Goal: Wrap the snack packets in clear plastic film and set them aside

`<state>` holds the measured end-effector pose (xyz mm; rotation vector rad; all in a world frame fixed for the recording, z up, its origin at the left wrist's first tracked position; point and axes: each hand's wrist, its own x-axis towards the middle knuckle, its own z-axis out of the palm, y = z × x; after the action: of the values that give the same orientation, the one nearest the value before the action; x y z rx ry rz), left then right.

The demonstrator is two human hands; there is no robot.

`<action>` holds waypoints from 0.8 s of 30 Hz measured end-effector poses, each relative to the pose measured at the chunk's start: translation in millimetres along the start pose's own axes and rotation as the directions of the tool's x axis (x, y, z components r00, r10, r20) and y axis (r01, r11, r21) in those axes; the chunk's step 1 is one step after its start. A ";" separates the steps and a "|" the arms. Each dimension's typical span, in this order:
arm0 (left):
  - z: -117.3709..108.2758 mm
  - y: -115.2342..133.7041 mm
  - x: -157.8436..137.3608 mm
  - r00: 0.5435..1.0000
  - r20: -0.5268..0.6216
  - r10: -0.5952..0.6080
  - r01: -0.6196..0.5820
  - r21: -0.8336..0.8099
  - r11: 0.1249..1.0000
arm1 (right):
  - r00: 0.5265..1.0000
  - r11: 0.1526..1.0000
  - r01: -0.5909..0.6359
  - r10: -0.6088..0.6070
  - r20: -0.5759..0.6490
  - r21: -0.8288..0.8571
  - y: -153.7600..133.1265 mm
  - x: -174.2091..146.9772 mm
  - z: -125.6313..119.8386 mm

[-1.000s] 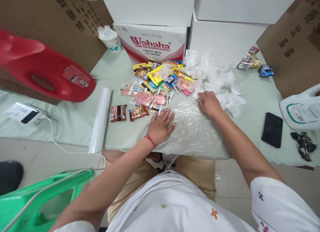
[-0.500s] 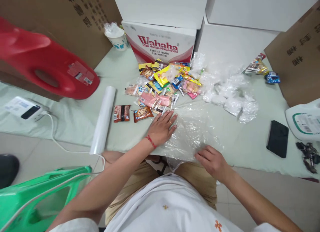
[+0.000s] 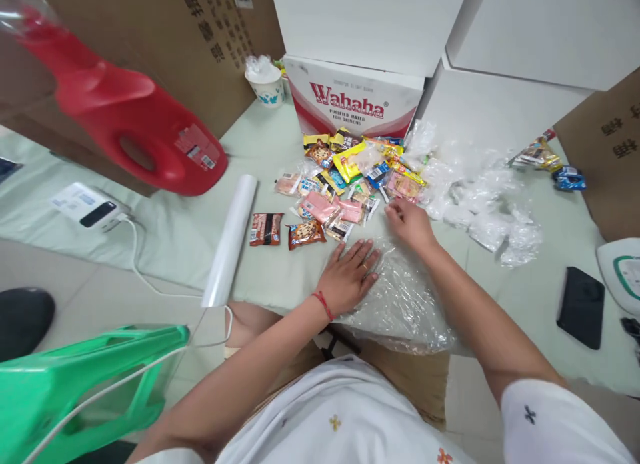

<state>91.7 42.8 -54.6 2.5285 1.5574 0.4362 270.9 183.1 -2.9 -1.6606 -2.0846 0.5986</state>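
Observation:
My left hand [image 3: 349, 277] lies flat, fingers stretched out, on a sheet of clear plastic film [image 3: 405, 297] spread at the table's front edge. My right hand [image 3: 411, 225] is past the film's far side, beside the pile of snacks, its fingers curled together; what they hold, if anything, is hidden. Just beyond it lies a pink snack packet [image 3: 404, 186]. The pile holds several small wrapped snacks, among them a yellow packet [image 3: 350, 161] and a pink one [image 3: 320, 206]. Left of my left hand are a brown cookie packet [image 3: 306, 235] and a dark red packet [image 3: 266, 229].
Crumpled clear plastic [image 3: 475, 191] lies on the right, with a black phone [image 3: 581, 307] nearer the front. At left are a white roll [image 3: 230, 241], a red jug [image 3: 150, 131] and a white corded device [image 3: 90, 205]. A Wahaha carton [image 3: 355, 104] stands behind.
My right hand has left the film's near edge and reached forward to the snack pile. My left hand stays flat on the film. The view has shifted left.

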 end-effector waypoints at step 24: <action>-0.8 -2.8 2.5 1.000 -0.012 -0.021 0.021 -0.058 0.998 | 0.957 0.988 0.109 -0.075 0.279 -0.108 25.0 -110.8 -44.5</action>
<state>90.1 46.2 -54.2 2.4691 1.5513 0.4879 339.0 83.3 14.4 -1.6104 -2.4259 0.7194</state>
